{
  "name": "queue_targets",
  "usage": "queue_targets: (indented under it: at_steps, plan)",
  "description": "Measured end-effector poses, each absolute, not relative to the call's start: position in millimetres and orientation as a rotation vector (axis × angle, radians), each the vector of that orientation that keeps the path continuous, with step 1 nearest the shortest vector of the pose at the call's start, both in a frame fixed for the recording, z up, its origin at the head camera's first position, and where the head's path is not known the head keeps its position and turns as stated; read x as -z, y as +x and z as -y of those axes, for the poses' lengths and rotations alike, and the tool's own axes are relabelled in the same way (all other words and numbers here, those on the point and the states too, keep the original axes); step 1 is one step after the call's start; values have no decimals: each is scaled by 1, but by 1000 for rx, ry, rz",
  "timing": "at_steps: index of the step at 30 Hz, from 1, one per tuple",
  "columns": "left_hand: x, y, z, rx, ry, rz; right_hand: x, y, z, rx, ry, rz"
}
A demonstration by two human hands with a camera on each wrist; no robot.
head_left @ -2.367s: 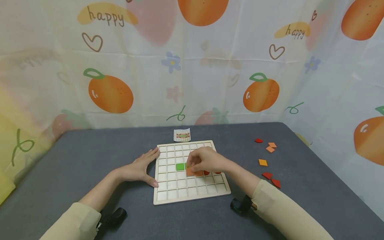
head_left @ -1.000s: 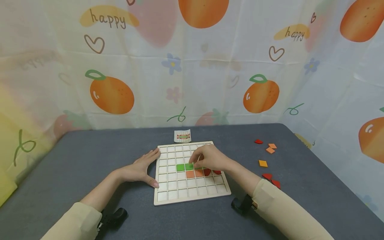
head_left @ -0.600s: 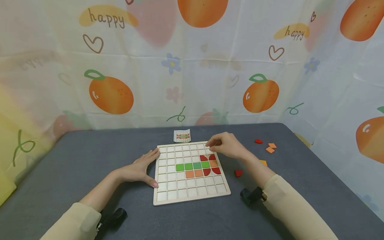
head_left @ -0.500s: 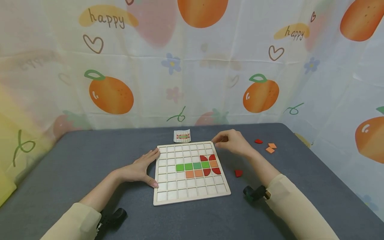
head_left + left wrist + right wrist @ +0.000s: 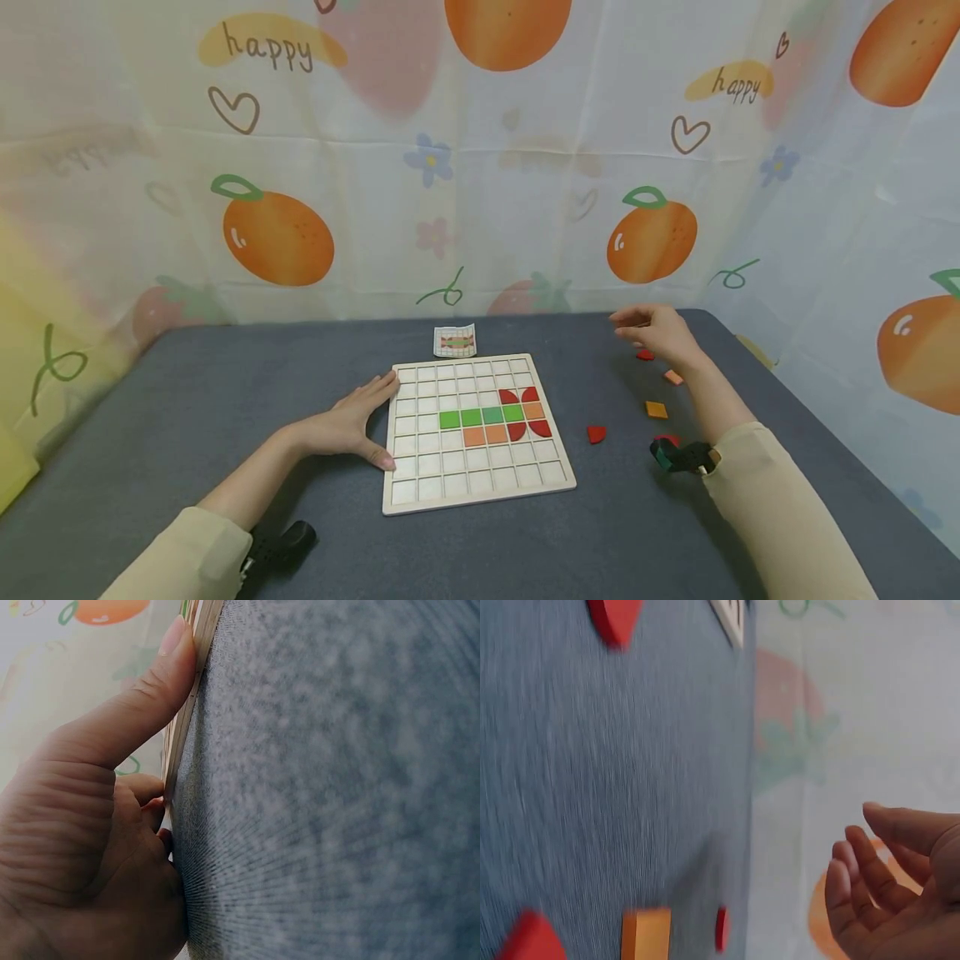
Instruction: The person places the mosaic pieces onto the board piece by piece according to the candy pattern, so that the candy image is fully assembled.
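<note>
Right fingers (image 5: 879, 879) loosely bent, thumb apart from them, nothing seen between; the left fingers (image 5: 377, 387) spread wide of their thumb, tips touching the left edge of the wooden grid board (image 5: 453, 461).

Board flat mid-tabletop (image 5: 337, 525). In its cells: a row of three bright green squares (image 5: 471, 417) and one teal square (image 5: 492, 414), ending in an orange square at right; two salmon squares (image 5: 497, 433) one row nearer; four red rounded pieces (image 5: 539, 427), two above and two below the right end of the green row.

Change: half a second ago the right hand (image 5: 660, 335) hung by the board's far right corner; now well right of it, raised over the far loose pieces. Laid pieces unshifted, left hand (image 5: 341, 423) unmoved. Reading: the right hand is done with the grid for the moment, and the board looks steadied.

Loose, outward: a red piece (image 5: 596, 434) just right of the board; farther right, a yellow-orange tile (image 5: 656, 410), a salmon tile (image 5: 673, 377), a red sliver (image 5: 645, 355) below the hand. Card (image 5: 454, 342) just beyond the board's far edge.
</note>
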State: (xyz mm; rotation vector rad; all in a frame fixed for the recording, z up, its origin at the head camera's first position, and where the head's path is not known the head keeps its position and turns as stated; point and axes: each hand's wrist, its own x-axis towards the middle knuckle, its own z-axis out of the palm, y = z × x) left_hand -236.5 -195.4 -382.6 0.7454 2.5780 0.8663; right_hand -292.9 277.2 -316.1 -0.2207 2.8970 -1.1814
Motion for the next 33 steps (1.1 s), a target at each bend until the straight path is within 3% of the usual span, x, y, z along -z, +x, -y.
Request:
queue_targets:
  at_steps: [17,33]
  plan:
    - [383,-235,195,-872,742,-2571,343,-298,-361,1063,20,-2700]
    - [384,-239,195,-850,727,-2580,355,-302,-376,838,15,-2803]
